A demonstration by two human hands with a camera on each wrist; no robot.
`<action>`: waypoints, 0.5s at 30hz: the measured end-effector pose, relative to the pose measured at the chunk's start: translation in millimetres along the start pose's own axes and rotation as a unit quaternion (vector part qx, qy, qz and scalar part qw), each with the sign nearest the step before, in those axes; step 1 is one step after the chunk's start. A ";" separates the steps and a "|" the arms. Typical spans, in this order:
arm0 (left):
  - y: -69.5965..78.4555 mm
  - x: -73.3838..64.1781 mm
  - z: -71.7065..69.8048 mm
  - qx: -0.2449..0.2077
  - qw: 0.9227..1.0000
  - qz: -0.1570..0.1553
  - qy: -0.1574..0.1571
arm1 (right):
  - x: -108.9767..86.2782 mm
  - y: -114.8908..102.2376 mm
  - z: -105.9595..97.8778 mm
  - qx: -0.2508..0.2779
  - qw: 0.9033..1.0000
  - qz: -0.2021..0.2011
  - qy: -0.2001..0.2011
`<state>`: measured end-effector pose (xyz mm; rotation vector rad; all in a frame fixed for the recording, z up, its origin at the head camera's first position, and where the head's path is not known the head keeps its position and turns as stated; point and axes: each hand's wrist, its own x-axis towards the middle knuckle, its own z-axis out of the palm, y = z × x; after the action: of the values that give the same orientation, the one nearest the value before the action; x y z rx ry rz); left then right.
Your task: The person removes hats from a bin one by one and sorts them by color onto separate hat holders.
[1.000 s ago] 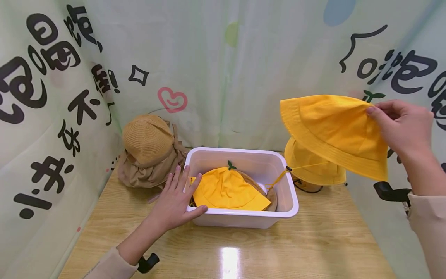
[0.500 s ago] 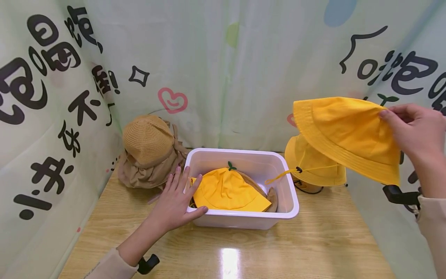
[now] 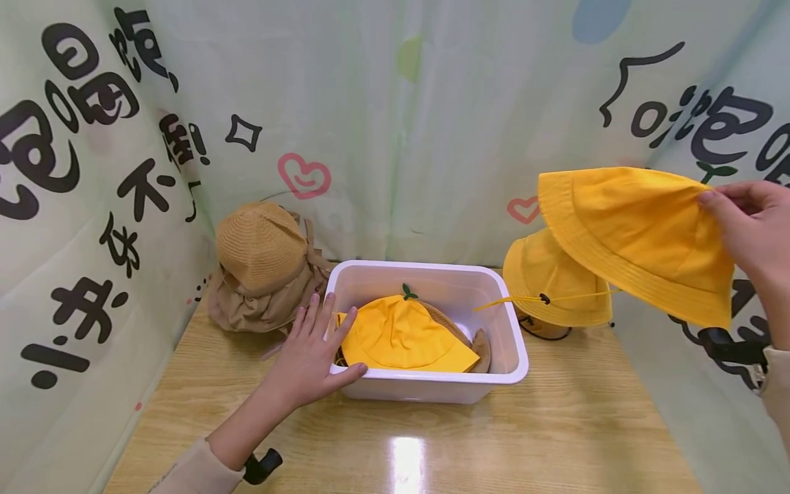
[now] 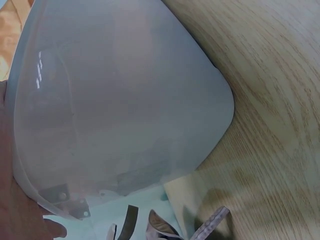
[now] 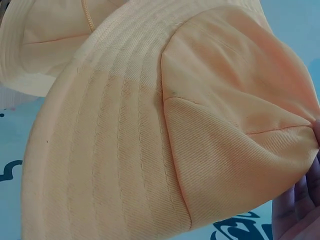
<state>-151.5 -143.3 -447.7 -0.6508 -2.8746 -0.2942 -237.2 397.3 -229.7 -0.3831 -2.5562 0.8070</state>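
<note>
My right hand (image 3: pixel 756 230) pinches a yellow bucket hat (image 3: pixel 642 237) by its crown, up in the air at the right. A green sprout tops this hat, and its thin yellow cord stretches left over the tub's rim. Stitched brim rows of the held hat show large in the right wrist view. My left hand (image 3: pixel 315 353) lies with spread fingers on the left end of a white plastic tub (image 3: pixel 426 388). Inside the tub sit another yellow hat (image 3: pixel 404 336) with a sprout and a brown hat (image 3: pixel 481 351), partly hidden beneath it.
On the wooden table (image 3: pixel 345 446), a straw-coloured hat (image 3: pixel 262 243) sits atop a tan cloth hat (image 3: pixel 253 309) left of the tub. Right of it stands a further yellow hat (image 3: pixel 537 281), partly behind the held one. Printed curtains (image 3: pixel 395 137) enclose the back and sides.
My right hand has moved right with the yellow bucket hat, drawing its cord out of the tub to the right. The left hand has stayed in place on the tub.
</note>
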 end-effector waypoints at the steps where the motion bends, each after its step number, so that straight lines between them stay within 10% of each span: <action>1: 0.0 0.2 0.0 -0.003 1.000 0.000 0.001 | -0.7 -0.1 -1.0 0.002 1.000 0.002 0.001; 15: 0.3 -1.0 -0.5 -0.009 1.000 -0.003 0.002 | 29.5 38.3 -1.5 0.015 0.998 0.029 0.055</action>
<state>-150.3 -143.5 -447.5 -0.6454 -2.8735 -0.3230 -257.1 439.6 -242.2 -0.4810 -2.4374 0.8208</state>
